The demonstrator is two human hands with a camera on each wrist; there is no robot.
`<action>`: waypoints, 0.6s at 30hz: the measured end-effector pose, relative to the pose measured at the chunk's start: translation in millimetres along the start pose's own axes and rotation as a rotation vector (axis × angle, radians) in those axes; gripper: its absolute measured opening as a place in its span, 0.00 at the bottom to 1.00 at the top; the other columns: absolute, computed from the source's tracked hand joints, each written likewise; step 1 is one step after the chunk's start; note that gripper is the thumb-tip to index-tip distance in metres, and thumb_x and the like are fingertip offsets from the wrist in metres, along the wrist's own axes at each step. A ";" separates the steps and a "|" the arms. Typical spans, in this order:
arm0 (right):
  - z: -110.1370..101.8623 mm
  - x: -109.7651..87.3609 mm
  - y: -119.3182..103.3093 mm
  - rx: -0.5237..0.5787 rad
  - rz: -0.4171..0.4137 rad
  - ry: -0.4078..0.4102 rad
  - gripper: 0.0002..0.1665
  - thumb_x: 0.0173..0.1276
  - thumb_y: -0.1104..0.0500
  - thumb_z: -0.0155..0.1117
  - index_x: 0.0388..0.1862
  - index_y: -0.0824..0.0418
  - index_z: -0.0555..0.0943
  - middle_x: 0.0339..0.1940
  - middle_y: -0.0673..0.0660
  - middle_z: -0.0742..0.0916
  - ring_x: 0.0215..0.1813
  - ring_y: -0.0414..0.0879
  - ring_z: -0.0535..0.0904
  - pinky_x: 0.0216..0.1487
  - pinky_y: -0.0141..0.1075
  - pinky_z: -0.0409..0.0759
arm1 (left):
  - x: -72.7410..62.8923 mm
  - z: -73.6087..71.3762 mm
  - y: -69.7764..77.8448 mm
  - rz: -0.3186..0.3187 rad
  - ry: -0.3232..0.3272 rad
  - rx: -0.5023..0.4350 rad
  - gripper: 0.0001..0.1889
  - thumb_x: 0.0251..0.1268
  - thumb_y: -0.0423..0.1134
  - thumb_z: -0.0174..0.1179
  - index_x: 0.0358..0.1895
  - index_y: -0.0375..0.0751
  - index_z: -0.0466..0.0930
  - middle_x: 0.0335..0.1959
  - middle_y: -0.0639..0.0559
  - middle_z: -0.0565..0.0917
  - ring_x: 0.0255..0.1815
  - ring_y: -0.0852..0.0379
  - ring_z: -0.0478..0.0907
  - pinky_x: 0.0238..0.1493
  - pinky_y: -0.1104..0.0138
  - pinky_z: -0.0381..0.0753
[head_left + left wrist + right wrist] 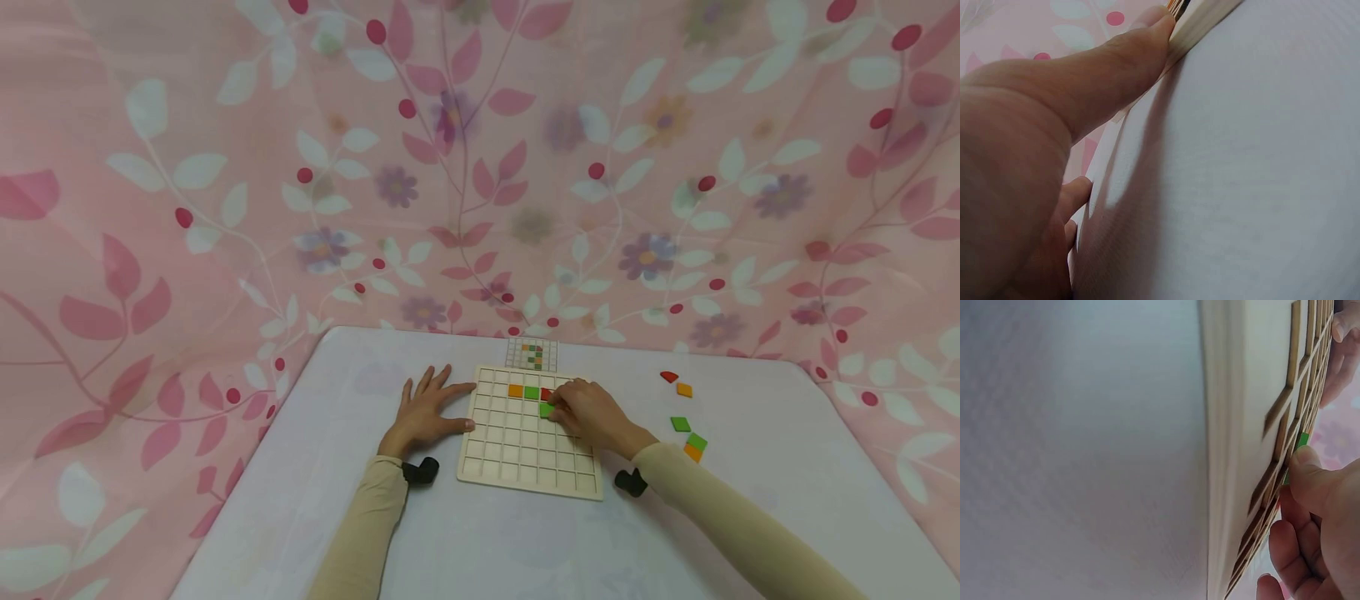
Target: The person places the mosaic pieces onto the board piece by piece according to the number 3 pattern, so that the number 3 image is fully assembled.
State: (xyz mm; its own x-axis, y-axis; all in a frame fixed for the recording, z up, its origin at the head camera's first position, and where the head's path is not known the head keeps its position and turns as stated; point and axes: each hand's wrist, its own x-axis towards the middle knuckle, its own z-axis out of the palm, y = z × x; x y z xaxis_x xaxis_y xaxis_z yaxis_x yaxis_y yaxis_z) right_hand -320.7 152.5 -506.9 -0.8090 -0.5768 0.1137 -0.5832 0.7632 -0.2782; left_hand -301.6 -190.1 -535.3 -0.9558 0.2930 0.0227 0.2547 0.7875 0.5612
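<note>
A pale wooden grid board (517, 454) lies flat on the table. My left hand (427, 415) spreads its fingers beside it, with the thumb and index finger touching the board's left edge. Over the upper right squares, my right hand (596, 417) pinches a green tile (546, 411); the right wrist view shows the thumb (1307, 469) against that tile, whose far side is hidden. In the row above sit an orange tile (515, 391), another green tile (531, 392) and a red piece (546, 394), partly covered by the right fingers.
Behind the board lies a small pattern card (517, 354) with a printed grid of coloured shapes. To the right, loose on the white table (757, 500), are a red piece (669, 377), an orange tile (684, 390) and several green and orange tiles. A floral curtain (480, 208) hangs behind.
</note>
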 end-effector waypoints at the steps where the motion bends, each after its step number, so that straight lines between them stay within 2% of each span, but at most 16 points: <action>1: 0.7 0.3 0.8 0.004 0.003 0.000 0.16 0.73 0.49 0.74 0.50 0.59 0.87 0.42 0.50 0.88 0.43 0.44 0.77 0.51 0.43 0.81 | 0.2 0.6 -0.6 0.000 0.002 -0.003 0.39 0.62 0.61 0.73 0.77 0.60 0.75 0.89 0.41 0.53 0.90 0.34 0.38 0.82 0.30 0.28; 8: 3.9 3.6 5.3 0.036 0.023 0.000 0.13 0.72 0.51 0.75 0.47 0.58 0.89 0.40 0.49 0.89 0.41 0.41 0.78 0.50 0.42 0.82 | 1.2 5.0 -4.1 -0.007 -0.001 -0.001 0.40 0.63 0.60 0.73 0.78 0.61 0.73 0.89 0.44 0.50 0.90 0.36 0.35 0.82 0.32 0.25; 18: 2.8 8.6 7.1 0.151 0.077 -0.032 0.11 0.71 0.53 0.76 0.45 0.58 0.89 0.37 0.48 0.89 0.38 0.40 0.76 0.45 0.37 0.80 | -1.8 -2.2 1.7 -0.016 -0.010 0.016 0.38 0.63 0.62 0.73 0.77 0.63 0.74 0.89 0.43 0.52 0.90 0.35 0.37 0.82 0.30 0.30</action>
State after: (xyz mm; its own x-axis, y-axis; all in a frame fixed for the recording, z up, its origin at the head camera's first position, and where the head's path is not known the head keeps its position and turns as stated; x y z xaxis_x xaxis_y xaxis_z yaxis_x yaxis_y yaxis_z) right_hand -331.6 152.1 -510.6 -0.8464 -0.5295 0.0565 -0.5002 0.7543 -0.4251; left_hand -299.8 -190.5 -532.6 -0.9583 0.2858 0.0060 0.2421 0.8004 0.5484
